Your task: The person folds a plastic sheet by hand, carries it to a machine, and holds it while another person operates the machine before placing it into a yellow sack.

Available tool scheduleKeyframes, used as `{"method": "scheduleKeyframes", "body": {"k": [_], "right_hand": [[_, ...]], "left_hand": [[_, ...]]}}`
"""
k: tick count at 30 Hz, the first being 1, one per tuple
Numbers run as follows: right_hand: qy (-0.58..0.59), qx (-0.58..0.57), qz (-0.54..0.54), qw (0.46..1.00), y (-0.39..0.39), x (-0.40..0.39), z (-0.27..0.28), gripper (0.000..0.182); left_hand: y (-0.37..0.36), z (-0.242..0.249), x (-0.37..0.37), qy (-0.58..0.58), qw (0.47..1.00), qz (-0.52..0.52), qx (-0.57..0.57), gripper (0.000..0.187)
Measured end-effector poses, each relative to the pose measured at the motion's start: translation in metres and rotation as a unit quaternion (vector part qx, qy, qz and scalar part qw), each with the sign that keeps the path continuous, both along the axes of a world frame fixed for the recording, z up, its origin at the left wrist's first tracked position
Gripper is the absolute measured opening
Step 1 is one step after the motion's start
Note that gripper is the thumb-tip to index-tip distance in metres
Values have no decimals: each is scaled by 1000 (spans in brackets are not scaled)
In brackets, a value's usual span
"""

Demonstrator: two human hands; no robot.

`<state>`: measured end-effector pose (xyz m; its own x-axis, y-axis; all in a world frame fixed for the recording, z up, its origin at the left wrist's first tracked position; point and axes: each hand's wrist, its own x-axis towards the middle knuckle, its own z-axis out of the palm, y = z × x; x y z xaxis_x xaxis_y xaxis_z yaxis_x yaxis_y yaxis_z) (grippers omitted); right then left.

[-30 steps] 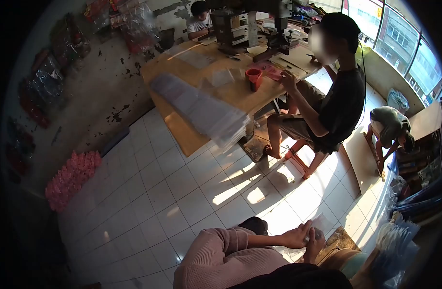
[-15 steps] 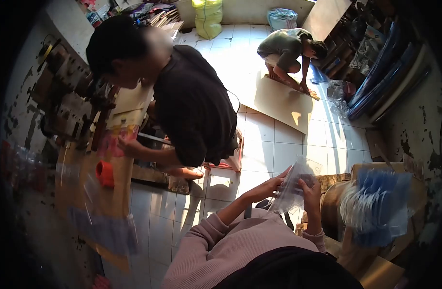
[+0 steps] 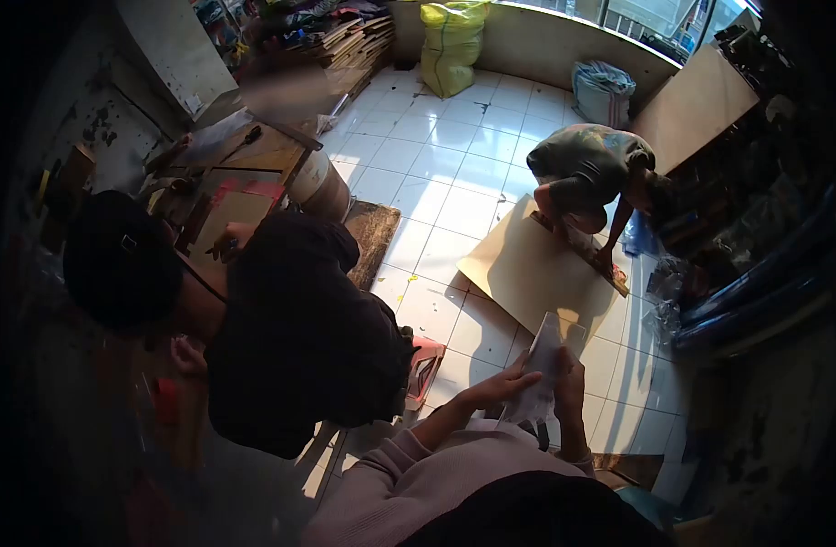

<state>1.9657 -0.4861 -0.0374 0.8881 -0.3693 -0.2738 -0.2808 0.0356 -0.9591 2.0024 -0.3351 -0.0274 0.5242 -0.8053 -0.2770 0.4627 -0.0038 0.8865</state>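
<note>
Clear plastic sheets point(image 3: 542, 366), held as one bundle, stand tilted up in front of the wearer's body, between two bare hands. The left hand point(image 3: 500, 390) has its thumb laid over one side, its fingers close together along that edge; the right hand point(image 3: 570, 394) closes round the opposite edge, though its fingertips are partly hidden and I can't tell how hard they press.

As far as I can judge, the gathering is done: the sheets are together and in the grip, not set down. What's left to do with them doesn't show.

Counting outward, I make it one bundle, its layers too fine to number, and two hands on it. Beyond are two other people: one in dark clothes point(image 3: 313, 333) by a single red stool point(image 3: 425, 366), one crouching point(image 3: 589, 173) over a pale board point(image 3: 518, 264). A second board point(image 3: 700, 105) leans farther back. There are two sacks, one yellow point(image 3: 452, 47), one whitish point(image 3: 603, 96), and one bucket point(image 3: 320, 190) beside the worktable point(image 3: 265, 150).
</note>
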Motion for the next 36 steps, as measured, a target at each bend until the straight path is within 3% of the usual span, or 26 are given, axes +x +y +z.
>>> {"method": "scheduleKeyframes", "body": {"k": [1, 2, 5, 6, 9, 10, 12, 13, 18, 20, 24, 29, 31, 33, 36], "right_hand": [[-15, 11, 18, 1000, -6, 29, 16, 38], [-7, -4, 64, 998, -8, 61, 29, 35], [-64, -86, 210, 972, -4, 147, 19, 33], [-46, -55, 226, 972, -1, 174, 8, 29], [-8, -44, 305, 951, 9, 255, -4, 26], [-16, 18, 307, 952, 13, 280, -12, 21], [-6, 55, 305, 951, 14, 327, -9, 15], [-16, 70, 290, 954, 14, 354, -2, 13], [-71, 90, 243, 963, 7, 486, 17, 12], [-87, 72, 216, 970, 8, 536, 20, 11], [-104, 96, 164, 976, 20, 629, 28, 8], [-62, 173, 102, 978, 30, 767, -40, 5], [-22, 185, 123, 975, 37, 835, -40, 9], [-37, 139, 113, 983, 47, 910, -44, 12], [-85, 148, 149, 974, 55, 1024, -13, 14]], "left_hand": [[-8, 9, 25, -33, 998, 29, 35, 72], [-15, -6, 45, -152, 981, 93, 73, 73], [-17, -46, 105, -219, 949, 192, 117, 72], [-12, -29, 121, -119, 945, 206, 225, 67], [-11, -33, 172, -148, 897, 336, 245, 61], [-11, -38, 196, -219, 852, 338, 334, 59], [-7, -39, 242, -213, 843, 304, 389, 58], [-4, -22, 277, -148, 879, 284, 353, 58], [-13, -25, 420, -216, 889, 345, 212, 59], [-12, -21, 469, -149, 907, 327, 220, 55], [-1, -22, 557, -210, 900, 337, 182, 51], [25, -62, 694, -185, 913, 273, 240, 52], [38, -53, 763, -133, 931, 208, 267, 52], [39, -99, 830, -228, 909, 247, 244, 53], [52, -79, 941, -196, 929, 231, 211, 58]]}}
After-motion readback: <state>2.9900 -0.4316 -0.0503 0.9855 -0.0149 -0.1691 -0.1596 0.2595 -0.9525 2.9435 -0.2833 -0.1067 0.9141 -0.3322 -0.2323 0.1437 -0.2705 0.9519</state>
